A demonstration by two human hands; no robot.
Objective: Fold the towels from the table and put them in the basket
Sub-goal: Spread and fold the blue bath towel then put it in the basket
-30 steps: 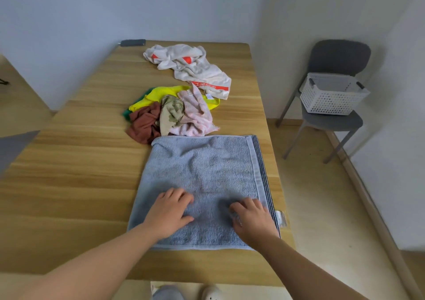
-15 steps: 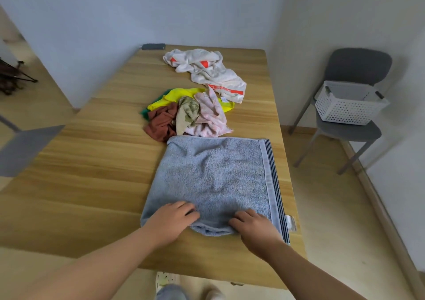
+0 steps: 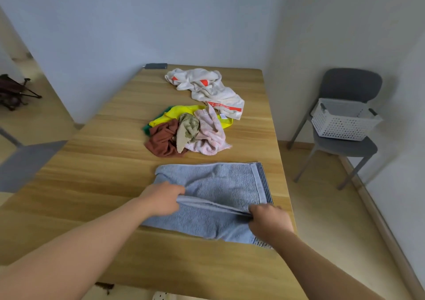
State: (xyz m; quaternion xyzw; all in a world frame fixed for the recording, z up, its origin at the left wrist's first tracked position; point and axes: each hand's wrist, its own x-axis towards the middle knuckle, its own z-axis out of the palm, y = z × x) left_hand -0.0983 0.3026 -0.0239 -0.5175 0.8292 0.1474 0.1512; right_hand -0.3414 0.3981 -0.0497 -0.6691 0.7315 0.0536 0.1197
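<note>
table (image 3: pixel 92 184): carries blue towel at near right, towel heap (image 3: pixel 188 134) beyond.
blue towel (image 3: pixel 218 182): flat on table; long axis left-right, striped hem pointing right.
basket (image 3: pixel 342 127): on chair, well apart.
left hand (image 3: pixel 163 198): fingers pinching raised near edge.
right hand (image 3: pixel 271 221): fingers pinching same edge.
step: mid-fold, first towel; next probably calls for laying edge onto far edge, corners matched.

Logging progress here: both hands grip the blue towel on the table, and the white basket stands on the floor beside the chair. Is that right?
Not quite. The head view shows the white basket on the seat of the grey chair, not on the floor. The left hand and right hand do both grip the blue towel on the table.
</note>
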